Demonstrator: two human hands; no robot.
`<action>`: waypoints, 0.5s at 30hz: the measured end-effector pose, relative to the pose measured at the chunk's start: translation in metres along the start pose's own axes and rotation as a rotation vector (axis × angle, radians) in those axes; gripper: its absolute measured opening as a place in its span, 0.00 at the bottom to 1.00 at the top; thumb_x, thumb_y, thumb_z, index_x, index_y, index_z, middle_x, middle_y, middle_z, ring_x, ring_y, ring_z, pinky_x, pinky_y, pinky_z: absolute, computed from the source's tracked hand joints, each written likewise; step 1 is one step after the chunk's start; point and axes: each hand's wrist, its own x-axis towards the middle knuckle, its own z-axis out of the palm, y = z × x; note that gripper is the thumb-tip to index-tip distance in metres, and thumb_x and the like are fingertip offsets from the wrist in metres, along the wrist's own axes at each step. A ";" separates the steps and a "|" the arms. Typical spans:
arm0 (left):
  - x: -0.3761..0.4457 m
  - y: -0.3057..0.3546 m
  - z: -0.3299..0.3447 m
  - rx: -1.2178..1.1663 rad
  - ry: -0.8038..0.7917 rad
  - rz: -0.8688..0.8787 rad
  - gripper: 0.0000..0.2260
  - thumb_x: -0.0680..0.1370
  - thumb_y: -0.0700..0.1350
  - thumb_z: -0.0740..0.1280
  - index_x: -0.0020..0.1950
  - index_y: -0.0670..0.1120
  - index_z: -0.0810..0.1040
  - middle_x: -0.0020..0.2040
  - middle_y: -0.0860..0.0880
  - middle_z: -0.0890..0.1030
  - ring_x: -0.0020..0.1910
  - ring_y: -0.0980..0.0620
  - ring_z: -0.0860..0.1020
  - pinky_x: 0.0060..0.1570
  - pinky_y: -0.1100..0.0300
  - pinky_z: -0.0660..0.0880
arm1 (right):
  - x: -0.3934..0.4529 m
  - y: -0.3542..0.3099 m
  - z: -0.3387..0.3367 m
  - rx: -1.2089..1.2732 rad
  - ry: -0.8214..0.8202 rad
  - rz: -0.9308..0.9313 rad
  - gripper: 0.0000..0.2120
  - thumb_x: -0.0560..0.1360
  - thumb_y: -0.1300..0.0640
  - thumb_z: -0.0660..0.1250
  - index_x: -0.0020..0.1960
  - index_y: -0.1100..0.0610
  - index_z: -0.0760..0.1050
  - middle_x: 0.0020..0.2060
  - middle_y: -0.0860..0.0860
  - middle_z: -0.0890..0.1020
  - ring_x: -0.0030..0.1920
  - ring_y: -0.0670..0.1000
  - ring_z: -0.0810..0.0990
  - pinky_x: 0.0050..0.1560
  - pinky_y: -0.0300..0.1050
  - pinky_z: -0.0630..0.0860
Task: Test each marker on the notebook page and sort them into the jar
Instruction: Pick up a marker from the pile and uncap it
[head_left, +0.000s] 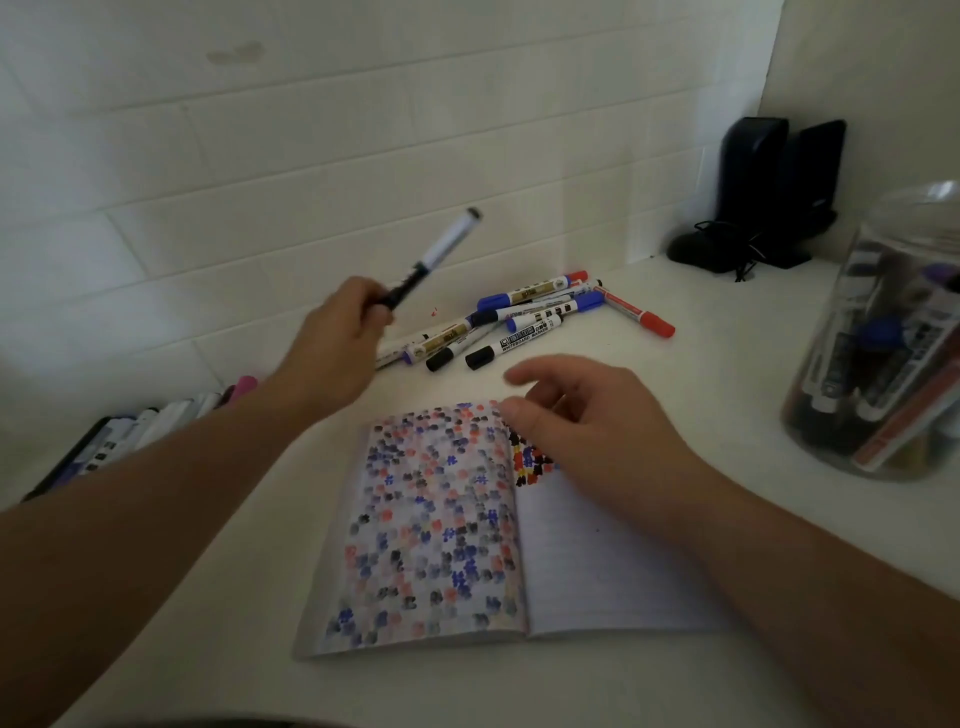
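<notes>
An open notebook (441, 525) lies on the white table, its left page covered with black, blue and red test marks. My left hand (332, 343) is raised above the table and grips a black-capped white marker (441, 249) by its cap end, the barrel pointing up and to the right. My right hand (582, 415) hovers over the top of the right page with fingers loosely spread and holds nothing. A pile of several markers (524, 317) with blue, black and red caps lies behind the notebook. A clear jar (883, 343) at the right holds several markers.
A dark tray of more markers (130, 436) sits at the left edge, partly behind my left forearm. Two black speakers (779, 187) and a black mouse (698, 249) with a cord stand in the back right corner. A white brick wall runs behind the table.
</notes>
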 end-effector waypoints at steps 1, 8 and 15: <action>-0.010 0.019 0.003 -0.061 -0.054 0.079 0.07 0.86 0.46 0.57 0.61 0.54 0.72 0.53 0.53 0.81 0.50 0.49 0.79 0.47 0.52 0.75 | 0.001 -0.002 -0.002 0.086 0.027 0.032 0.17 0.75 0.40 0.70 0.63 0.37 0.74 0.42 0.42 0.84 0.41 0.40 0.82 0.42 0.36 0.79; -0.058 0.098 0.042 -0.030 -0.344 0.521 0.09 0.85 0.51 0.58 0.64 0.54 0.70 0.52 0.58 0.75 0.50 0.61 0.73 0.49 0.62 0.72 | 0.006 -0.001 -0.014 0.595 0.248 0.185 0.09 0.81 0.54 0.67 0.43 0.53 0.76 0.28 0.54 0.74 0.26 0.49 0.70 0.23 0.38 0.67; -0.063 0.091 0.057 -0.214 -0.468 0.446 0.06 0.86 0.53 0.56 0.59 0.52 0.65 0.41 0.55 0.76 0.40 0.58 0.75 0.36 0.64 0.73 | 0.008 0.005 -0.009 0.460 0.252 0.067 0.15 0.79 0.51 0.70 0.38 0.55 0.71 0.26 0.53 0.73 0.27 0.48 0.70 0.27 0.40 0.70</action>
